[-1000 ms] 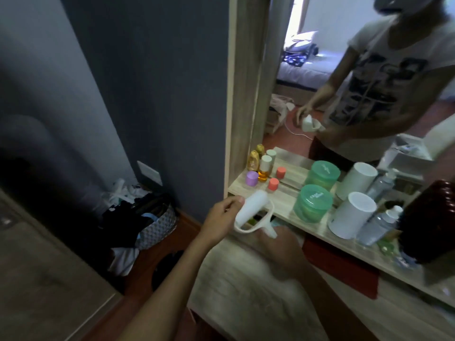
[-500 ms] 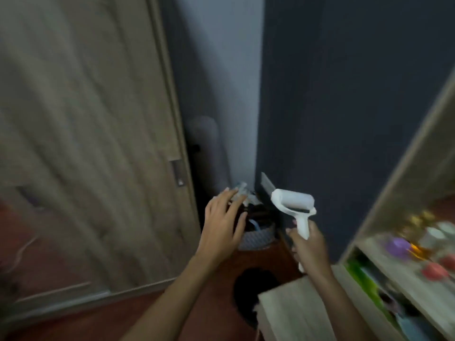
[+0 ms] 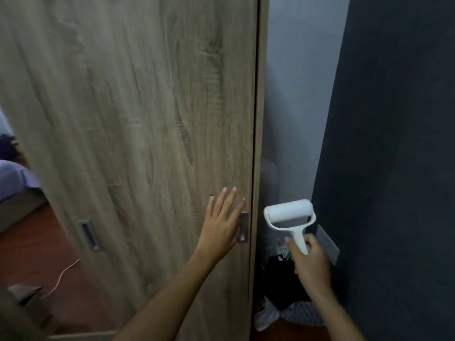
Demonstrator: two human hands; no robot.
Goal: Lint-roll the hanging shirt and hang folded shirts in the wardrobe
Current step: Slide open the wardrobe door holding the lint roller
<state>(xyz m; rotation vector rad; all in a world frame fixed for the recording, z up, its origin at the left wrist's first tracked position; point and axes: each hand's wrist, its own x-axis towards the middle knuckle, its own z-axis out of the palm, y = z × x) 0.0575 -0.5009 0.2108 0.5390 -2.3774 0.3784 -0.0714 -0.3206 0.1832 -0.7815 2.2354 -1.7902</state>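
The left hand (image 3: 220, 227) is lying spread wide and flat on the wardrobe door (image 3: 138, 134), fingertips beside the recessed handle (image 3: 243, 230) at the door's right edge, probably to slide it open. The right hand (image 3: 310, 262) is gripping the lint roller (image 3: 290, 217) by its stem, head upright and clear of the door. No shirt is showing. Half a second earlier, the left hand was hanging in the air near the floor basket (image 3: 299, 313); now the door is filling the view.

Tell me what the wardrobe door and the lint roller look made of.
Wardrobe door: wood-grain board, matte grey-brown; the streaky grain looks printed, so probably laminate, not solid wood. Lint roller: smooth white plastic frame and handle, slightly glossy; the white drum looks like paper sheets, though blur leaves that unsure.
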